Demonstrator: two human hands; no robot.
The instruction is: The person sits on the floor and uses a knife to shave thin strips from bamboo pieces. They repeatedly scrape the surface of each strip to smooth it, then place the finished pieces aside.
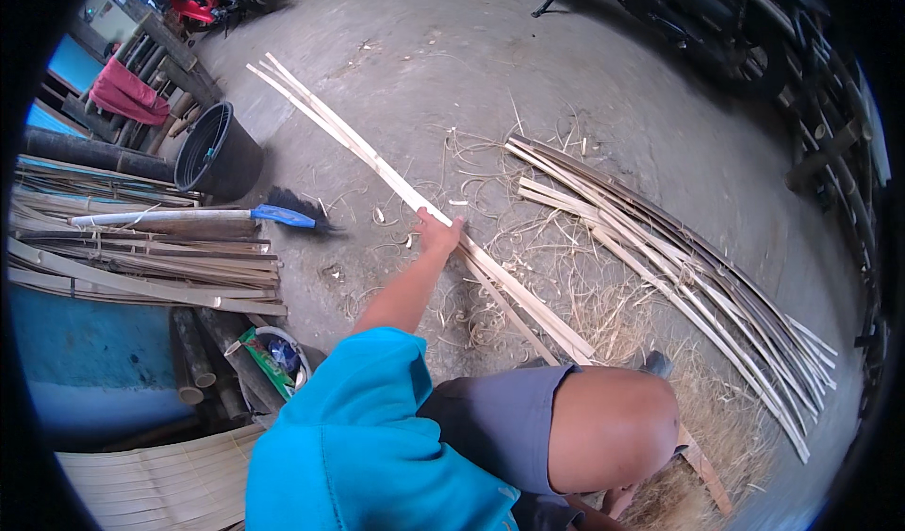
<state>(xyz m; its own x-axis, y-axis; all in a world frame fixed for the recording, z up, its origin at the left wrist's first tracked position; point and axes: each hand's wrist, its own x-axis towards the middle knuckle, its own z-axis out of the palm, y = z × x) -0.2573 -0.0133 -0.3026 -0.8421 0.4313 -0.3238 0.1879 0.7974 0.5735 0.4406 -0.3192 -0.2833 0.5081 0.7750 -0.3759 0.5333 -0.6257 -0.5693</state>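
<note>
My left hand (pixel 441 234) is closed around several long, pale split bamboo strips (pixel 377 160). They run slantwise across the floor from the far left to beside my knee (pixel 613 427). The thumb and fingers press on the strips near their middle. Below the knee, at the lower edge, a bit of skin (pixel 617 501) shows that may be part of my right hand; its fingers are hidden. A brown flat piece (pixel 705 470) sticks out beside the knee. Curled bamboo shavings (pixel 566 257) lie around the strips.
A loose bundle of bamboo strips (pixel 679 267) lies on the right. At left are a black bucket (pixel 219 154), a blue-headed broom (pixel 283 216) and stacked bamboo slats (pixel 151 281). A motorcycle (pixel 698 31) stands at the back right, a red one (pixel 203 3) at the far left.
</note>
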